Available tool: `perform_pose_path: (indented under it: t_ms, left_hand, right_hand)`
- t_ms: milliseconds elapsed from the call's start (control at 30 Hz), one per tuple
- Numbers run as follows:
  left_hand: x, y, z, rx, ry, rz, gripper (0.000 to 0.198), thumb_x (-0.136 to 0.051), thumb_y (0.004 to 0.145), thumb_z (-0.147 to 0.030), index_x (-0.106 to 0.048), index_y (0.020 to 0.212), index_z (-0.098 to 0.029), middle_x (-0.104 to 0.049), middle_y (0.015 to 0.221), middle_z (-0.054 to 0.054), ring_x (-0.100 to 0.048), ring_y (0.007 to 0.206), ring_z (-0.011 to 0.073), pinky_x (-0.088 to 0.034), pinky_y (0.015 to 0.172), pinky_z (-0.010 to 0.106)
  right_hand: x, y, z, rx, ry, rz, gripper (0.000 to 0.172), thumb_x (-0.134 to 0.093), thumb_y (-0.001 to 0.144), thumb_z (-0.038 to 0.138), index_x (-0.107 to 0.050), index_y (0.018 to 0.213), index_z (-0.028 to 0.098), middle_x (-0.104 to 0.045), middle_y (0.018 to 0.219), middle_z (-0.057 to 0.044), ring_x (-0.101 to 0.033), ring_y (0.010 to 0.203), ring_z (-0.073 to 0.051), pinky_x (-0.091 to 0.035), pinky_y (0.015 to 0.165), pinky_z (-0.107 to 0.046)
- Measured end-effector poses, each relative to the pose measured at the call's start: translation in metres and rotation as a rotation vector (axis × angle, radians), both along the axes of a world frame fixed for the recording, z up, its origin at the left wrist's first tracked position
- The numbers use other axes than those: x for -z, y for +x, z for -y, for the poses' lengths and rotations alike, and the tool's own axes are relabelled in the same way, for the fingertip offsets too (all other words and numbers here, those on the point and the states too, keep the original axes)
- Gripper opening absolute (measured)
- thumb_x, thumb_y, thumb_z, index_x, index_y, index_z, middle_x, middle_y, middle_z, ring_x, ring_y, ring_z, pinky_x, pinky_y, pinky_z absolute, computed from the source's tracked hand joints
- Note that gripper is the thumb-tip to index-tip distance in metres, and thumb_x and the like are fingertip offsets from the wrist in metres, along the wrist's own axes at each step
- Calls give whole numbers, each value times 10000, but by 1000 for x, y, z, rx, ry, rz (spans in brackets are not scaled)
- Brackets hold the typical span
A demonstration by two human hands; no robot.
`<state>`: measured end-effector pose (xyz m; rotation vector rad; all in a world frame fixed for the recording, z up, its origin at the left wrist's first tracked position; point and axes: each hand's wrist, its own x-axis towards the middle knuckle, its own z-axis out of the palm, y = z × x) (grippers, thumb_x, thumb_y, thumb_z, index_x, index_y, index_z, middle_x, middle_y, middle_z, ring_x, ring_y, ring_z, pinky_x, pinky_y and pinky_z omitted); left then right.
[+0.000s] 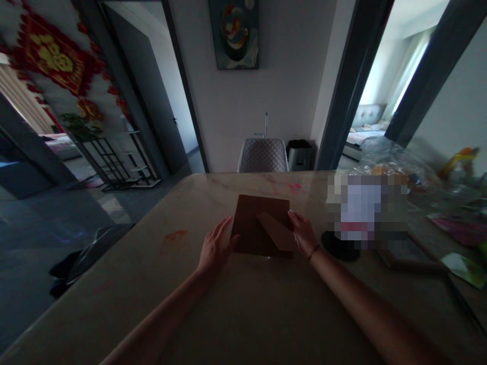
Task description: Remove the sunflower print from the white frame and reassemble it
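Note:
A brown picture frame (249, 223) is at the middle of the table, its back towards me. The slanted stand leg (276, 232) runs across that back, from upper middle to lower right. My left hand (216, 245) grips the left edge, with the thumb over the back and the fingers along the side. At the right edge, my right hand (302, 232), with a dark band at the wrist, is closed on the frame. The front of the frame is hidden from me.
The pale table (182, 294) has orange and pink stains. To the right are a round black object (340, 247), a blurred-out patch, a dark flat frame-like object (414, 258) and clear plastic wrapping (391, 157). Beyond the far edge stands a grey quilted chair (263, 154).

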<state>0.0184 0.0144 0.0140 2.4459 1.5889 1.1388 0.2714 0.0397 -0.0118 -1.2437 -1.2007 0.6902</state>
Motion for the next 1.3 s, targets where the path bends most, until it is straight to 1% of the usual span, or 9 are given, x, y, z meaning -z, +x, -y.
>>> perform_pose_path:
  t_ms: [67,133,233,500,633,800,1000,1133,1300]
  left_hand:
    - [3,-1,-5,-9,-248,160,430,-479,794,-429,-542,1154,-203,-676,817,34,-622,755,184,-476,678,296]
    - [5,-3,-9,32,-479,312,419,-510,752,-453,-608,1037,-162,-591,546,-20,-543,486,129,-410,471,220]
    - [5,-4,-14,63,-648,499,439,-564,691,-455,-616,978,-126,-509,462,-51,-417,360,80,-296,366,185]
    - [3,-5,-16,-5,-629,665,422,-583,667,-452,-598,952,-141,-467,443,-66,-384,347,70,-249,346,181]
    - [5,-2,-16,-10,-566,719,441,-586,670,-464,-583,955,-128,-430,409,-80,-365,342,65,-256,351,179]
    - [7,4,-13,55,-504,781,441,-558,704,-486,-565,960,-127,-507,485,-50,-447,384,79,-338,385,186]
    - [6,11,-2,231,-382,314,290,-465,806,-374,-614,989,-206,-663,940,55,-621,856,188,-486,742,303]
    - [7,18,6,280,-222,-65,311,-495,800,-312,-594,1092,-272,-498,1279,75,-505,1114,248,-412,917,421]
    - [8,27,17,358,-181,-311,386,-470,828,-359,-497,1211,-318,-334,1406,54,-372,1238,269,-349,976,480]
  right_hand:
    - [-1,3,0,31,-13,9,420,-423,747,561,-598,678,185,-593,590,-6,-562,590,-159,-424,517,-252]
    - [-5,4,1,53,-34,17,399,-453,734,553,-591,647,189,-565,553,10,-541,555,-143,-408,497,-240]
    - [-10,1,3,39,-98,5,388,-500,703,552,-611,730,182,-559,561,16,-510,480,-121,-387,437,-229]
    - [-18,-10,5,63,-3,149,497,-545,691,537,-573,1027,171,-630,1014,-102,-619,770,-189,-489,689,-327]
    - [-19,-12,8,-44,-85,121,603,-649,615,478,-506,1118,176,-643,942,-85,-617,636,-165,-499,537,-283]
    - [-23,-10,7,-312,-199,-85,382,-614,658,381,-569,969,164,-631,716,-14,-525,394,-90,-405,337,-209]
    - [-35,11,1,-38,-123,-205,395,-584,660,371,-612,981,142,-601,674,2,-481,372,-62,-397,355,-199]
    - [-38,30,-3,183,-43,-87,566,-540,677,392,-547,1148,78,-473,463,60,-424,353,-78,-329,344,-199]
    - [-37,45,-5,183,-82,26,560,-501,670,375,-562,1161,112,-494,477,51,-380,377,-79,-328,384,-220]
